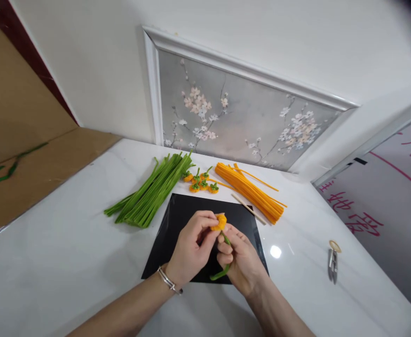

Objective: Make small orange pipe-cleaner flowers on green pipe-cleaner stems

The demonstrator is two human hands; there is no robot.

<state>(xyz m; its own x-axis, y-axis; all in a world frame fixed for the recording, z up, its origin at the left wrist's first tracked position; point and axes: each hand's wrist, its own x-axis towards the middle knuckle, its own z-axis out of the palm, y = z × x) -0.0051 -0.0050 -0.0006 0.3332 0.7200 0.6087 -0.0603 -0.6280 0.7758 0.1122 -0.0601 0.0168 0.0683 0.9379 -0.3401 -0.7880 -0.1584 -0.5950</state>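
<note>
Over a black mat (177, 210), my left hand (194, 245) pinches a small coiled orange pipe-cleaner piece (220, 222) between thumb and fingers. My right hand (240, 257) meets it from the other side, its fingers closed on a green pipe cleaner (222, 274) just below the orange piece. The green length curves down past the palm, and its free end hangs toward the mat. Whether the green and orange parts are joined is hidden by my fingertips. Beyond the mat lie several small orange pipe-cleaner pumpkins (204, 185) with green tops.
A bundle of green pipe cleaners (152, 192) lies at the left, a bundle of orange pipe cleaners (250, 192) at the right. Near the latter rests a thin wooden stick (249, 209). Snips (333, 266) lie far right. Cardboard (44, 164) and a whiteboard (384, 201) flank the table.
</note>
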